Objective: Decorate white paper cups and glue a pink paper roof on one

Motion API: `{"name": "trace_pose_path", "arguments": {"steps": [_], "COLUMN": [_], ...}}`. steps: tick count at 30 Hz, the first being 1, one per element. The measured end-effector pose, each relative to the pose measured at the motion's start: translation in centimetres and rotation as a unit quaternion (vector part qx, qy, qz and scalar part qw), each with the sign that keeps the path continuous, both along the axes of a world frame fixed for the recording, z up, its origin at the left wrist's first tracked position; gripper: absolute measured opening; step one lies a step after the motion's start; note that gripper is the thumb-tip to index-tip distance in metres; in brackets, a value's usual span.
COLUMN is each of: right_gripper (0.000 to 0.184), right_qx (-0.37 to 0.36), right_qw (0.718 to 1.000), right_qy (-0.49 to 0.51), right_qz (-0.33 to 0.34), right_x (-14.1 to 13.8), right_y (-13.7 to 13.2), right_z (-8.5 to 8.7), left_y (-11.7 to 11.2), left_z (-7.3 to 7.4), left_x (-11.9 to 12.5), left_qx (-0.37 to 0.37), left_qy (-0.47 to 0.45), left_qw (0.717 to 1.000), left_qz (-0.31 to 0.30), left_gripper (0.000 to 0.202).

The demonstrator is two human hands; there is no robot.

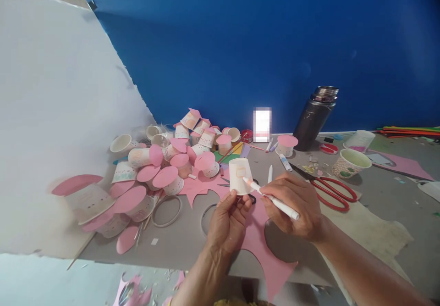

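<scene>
A white paper cup (237, 184), upside down, is held at its lower rim by my left hand (227, 221). An outlined orange shape shows on the cup's side. My right hand (292, 205) grips a white marker (283, 206), its orange tip touching or almost touching the cup beside that outline. Under both hands lies a pink paper sheet (254, 232) with round cut-outs. Part of a dark-handled pair of scissors (253, 199) shows behind the cup.
Many paper cups with pink discs (167, 177) are heaped on the left. Red-handled scissors (335, 193) lie right of my right hand. A dark flask (313, 120) stands at the back, near a green-lined cup (352, 163). Grey rings (167, 211) lie at the left front.
</scene>
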State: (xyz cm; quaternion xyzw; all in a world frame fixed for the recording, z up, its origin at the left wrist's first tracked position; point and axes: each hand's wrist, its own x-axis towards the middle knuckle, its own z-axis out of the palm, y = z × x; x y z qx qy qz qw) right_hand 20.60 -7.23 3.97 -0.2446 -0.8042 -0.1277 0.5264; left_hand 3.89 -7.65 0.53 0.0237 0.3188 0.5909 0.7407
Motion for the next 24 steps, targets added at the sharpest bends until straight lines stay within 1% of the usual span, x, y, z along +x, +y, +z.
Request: {"name": "trace_pose_path", "arguments": {"steps": [3, 6, 11, 17, 24], "right_gripper": [0.018, 0.018, 0.024, 0.026, 0.024], "right_qx": [0.001, 0.006, 0.023, 0.021, 0.01], "right_qw": [1.0, 1.0, 0.999, 1.0, 1.0], "right_qy": [0.009, 0.015, 0.021, 0.013, 0.004], "right_qz": [-0.01, -0.017, 0.008, 0.017, 0.015], "right_x": [0.14, 0.32, 0.33, -0.07, -0.06], "right_y": [0.07, 0.16, 0.03, -0.12, 0.03], "right_z": [0.05, 0.13, 0.42, 0.57, 0.23], "left_y": [0.0, 0.06, 0.07, -0.15, -0.24], "left_z": [0.11, 0.18, 0.34, 0.41, -0.08], "left_x": [-0.05, -0.04, 0.12, 0.24, 0.16], "left_qx": [0.004, -0.002, -0.025, -0.017, 0.0], "left_qy": [-0.003, -0.001, 0.005, 0.012, 0.017], "left_qw": [1.0, 1.0, 1.0, 1.0, 1.0], "left_qz": [-0.002, 0.005, 0.012, -0.001, -0.012], "left_gripper": [0.019, 0.021, 0.027, 0.028, 0.024]}}
